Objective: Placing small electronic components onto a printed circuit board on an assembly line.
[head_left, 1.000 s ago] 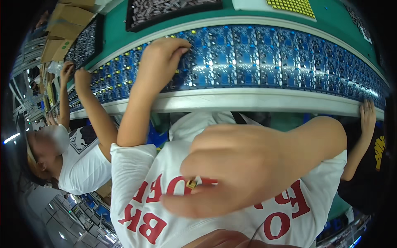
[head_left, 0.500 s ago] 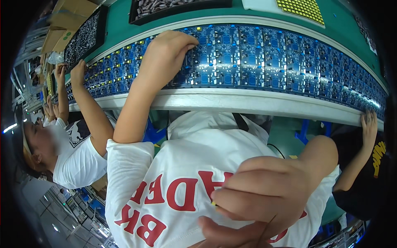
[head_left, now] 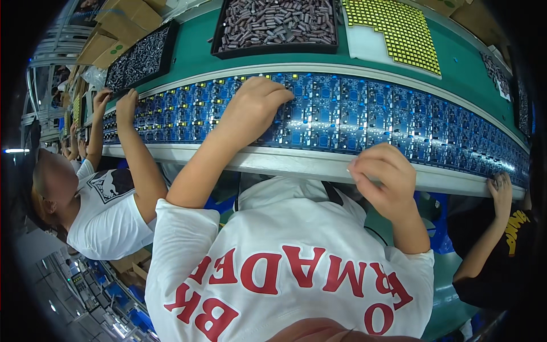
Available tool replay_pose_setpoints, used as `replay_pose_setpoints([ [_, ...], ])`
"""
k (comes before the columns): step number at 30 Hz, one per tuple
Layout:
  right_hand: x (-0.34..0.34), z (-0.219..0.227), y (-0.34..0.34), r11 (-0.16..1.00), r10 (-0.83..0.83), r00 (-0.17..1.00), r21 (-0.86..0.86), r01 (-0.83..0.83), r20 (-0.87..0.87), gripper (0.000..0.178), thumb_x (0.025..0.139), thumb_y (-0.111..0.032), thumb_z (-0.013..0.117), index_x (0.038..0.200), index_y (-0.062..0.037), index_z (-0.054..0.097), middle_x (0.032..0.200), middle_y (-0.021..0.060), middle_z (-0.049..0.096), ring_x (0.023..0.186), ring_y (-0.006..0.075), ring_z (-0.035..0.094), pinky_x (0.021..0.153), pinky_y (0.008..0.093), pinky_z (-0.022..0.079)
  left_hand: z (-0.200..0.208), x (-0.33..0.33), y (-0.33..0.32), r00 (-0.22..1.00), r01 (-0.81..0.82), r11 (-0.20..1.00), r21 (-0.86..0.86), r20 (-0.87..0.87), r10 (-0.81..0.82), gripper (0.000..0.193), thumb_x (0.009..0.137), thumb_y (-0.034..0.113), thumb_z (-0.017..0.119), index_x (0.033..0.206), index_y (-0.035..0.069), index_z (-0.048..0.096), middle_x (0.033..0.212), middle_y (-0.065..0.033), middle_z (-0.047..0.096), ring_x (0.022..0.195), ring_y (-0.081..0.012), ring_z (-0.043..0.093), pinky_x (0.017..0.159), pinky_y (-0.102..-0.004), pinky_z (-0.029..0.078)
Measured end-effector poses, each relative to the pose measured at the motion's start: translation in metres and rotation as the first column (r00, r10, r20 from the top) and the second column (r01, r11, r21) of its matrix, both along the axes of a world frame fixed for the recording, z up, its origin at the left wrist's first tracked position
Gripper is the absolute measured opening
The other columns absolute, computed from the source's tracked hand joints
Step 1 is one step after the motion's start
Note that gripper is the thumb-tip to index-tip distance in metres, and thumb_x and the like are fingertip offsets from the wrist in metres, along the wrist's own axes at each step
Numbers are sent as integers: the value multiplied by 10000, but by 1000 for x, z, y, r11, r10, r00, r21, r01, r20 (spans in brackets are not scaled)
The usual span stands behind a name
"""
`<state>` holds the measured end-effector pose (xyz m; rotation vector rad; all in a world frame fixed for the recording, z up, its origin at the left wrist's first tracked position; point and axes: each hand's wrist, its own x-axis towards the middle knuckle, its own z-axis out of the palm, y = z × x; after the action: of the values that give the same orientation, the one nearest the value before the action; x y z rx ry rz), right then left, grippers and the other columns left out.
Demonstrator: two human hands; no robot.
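A long row of blue circuit boards runs along a pale metal rail. Over the boards, left of the middle, my left hand reaches in with fingers curled and tips together. Its fingertips come down at the boards; whatever they pinch is hidden. Just above the rail's near edge hovers my right hand, thumb and fingers bent together, apart from the boards. I cannot make out what lies between those fingers. Small yellow square-topped parts sit on the boards left of my left hand; most boards to the right carry none.
Behind the boards stand a black tray of brownish cylindrical parts and a white sheet of yellow square parts. Another black tray is at far left. Co-workers' hands touch the line at left and at right.
My right hand has come down and away from close to the camera to the rail; a small yellow bit showed at its fingers before. The view has tilted up. My left hand stays over the boards.
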<state>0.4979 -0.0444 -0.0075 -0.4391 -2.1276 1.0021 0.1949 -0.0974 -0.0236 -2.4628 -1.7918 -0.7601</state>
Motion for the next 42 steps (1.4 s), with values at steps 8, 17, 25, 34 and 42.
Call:
replay_pose_setpoints([
  [8, -8, -4, -3, 997, -64, 996, -29, 66, 59, 173, 773, -21, 801, 939, -62, 772, 914, 82, 718, 804, 251, 684, 707, 345, 539, 4, -1, 7, 995, -42, 991, -130, 83, 53, 118, 858, 55, 736, 973, 45, 760, 961, -117, 747, 928, -326, 700, 832, -425, 562],
  [17, -53, 9, 22, 988, -36, 963, -137, 75, 266, 151, 854, -87, 752, 998, -51, 781, 986, 113, 760, 861, 248, 728, 770, 337, 583, 16, -85, 95, 905, -414, 906, -91, 63, 420, 279, 881, 267, 787, 1091, 85, 780, 966, -129, 761, 877, -265, 729, 789, -367, 566],
  [25, -124, -10, 48, 986, -50, 894, 167, -28, 445, 110, 838, -62, 693, 943, -27, 686, 882, 155, 723, 877, 361, 692, 797, 463, 548, -10, -72, 132, 892, -437, 898, -55, -159, 424, 233, 917, 287, 707, 1054, 117, 788, 981, -144, 753, 920, -356, 712, 837, -463, 563],
  [34, -133, -7, 52, 965, -13, 855, 229, -124, 518, 97, 823, -70, 704, 909, -31, 730, 899, 140, 736, 904, 352, 692, 838, 460, 549, 45, -62, 73, 933, -353, 928, 121, 118, 339, 221, 967, 190, 636, 1064, 43, 770, 988, -166, 720, 934, -367, 688, 837, -451, 545],
  [42, -130, -14, 57, 946, 28, 879, 271, -177, 476, 165, 816, -79, 751, 974, -35, 762, 948, 134, 753, 921, 326, 705, 853, 424, 555, 56, -36, -19, 914, -208, 977, -42, 347, 210, 158, 965, 78, 640, 1077, -3, 715, 937, -144, 686, 870, -304, 667, 782, -372, 518],
])
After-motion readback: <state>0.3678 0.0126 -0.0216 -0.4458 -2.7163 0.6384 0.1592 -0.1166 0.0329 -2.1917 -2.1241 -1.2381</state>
